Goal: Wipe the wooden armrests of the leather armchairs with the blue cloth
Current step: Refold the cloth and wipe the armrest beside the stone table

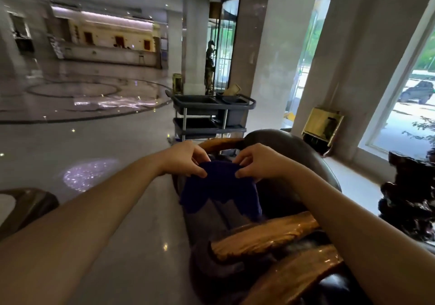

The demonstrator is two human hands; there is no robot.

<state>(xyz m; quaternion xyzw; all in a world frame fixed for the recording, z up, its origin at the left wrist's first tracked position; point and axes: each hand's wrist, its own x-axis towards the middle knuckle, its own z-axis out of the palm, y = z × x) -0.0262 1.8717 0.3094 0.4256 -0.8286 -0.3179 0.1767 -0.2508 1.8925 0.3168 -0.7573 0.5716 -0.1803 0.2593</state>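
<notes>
Both hands pinch the top edge of the blue cloth (220,191): the left hand (186,161) grips its left corner, the right hand (255,165) its right, and it hangs between them above the dark leather armchair (289,154). Two glossy wooden armrests (263,237) lie nearer, lower right; a grey service cart (211,116) stands farther off.

Blue cloth (221,191): dark blue, held up by top edge, hanging crumpled above leather armchair (289,154). Wooden armrests (263,236) glossy, amber, curved.
</notes>
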